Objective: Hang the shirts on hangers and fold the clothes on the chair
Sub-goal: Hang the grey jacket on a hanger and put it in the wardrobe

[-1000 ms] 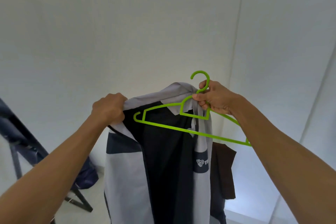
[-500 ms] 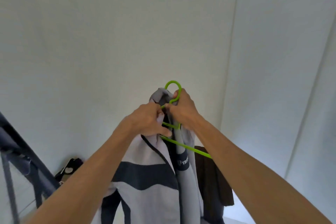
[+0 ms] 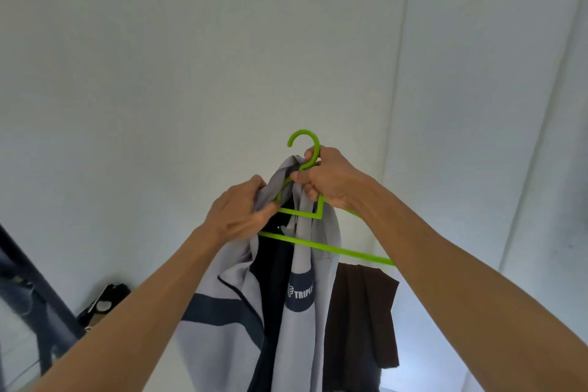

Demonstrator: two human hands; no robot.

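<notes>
A grey and navy shirt (image 3: 222, 312) with a white logo hangs in front of me, its collar bunched around a bright green plastic hanger (image 3: 321, 247). My right hand (image 3: 327, 180) grips the hanger just under its hook, pinching some collar fabric with it. My left hand (image 3: 240, 213) clutches the shirt's left collar and shoulder fabric right beside the hanger's left arm. The hanger's right arm and bottom bar stick out bare to the right, outside the shirt.
A dark brown garment (image 3: 362, 312) hangs behind the shirt at the right. A dark metal frame (image 3: 35, 296) slants up at the lower left, with a black object (image 3: 105, 299) on the floor by the white wall (image 3: 191, 57).
One second ago my left hand held the shirt's shoulder far out to the left; it has come in next to the right hand at the collar, and the hanger has turned.
</notes>
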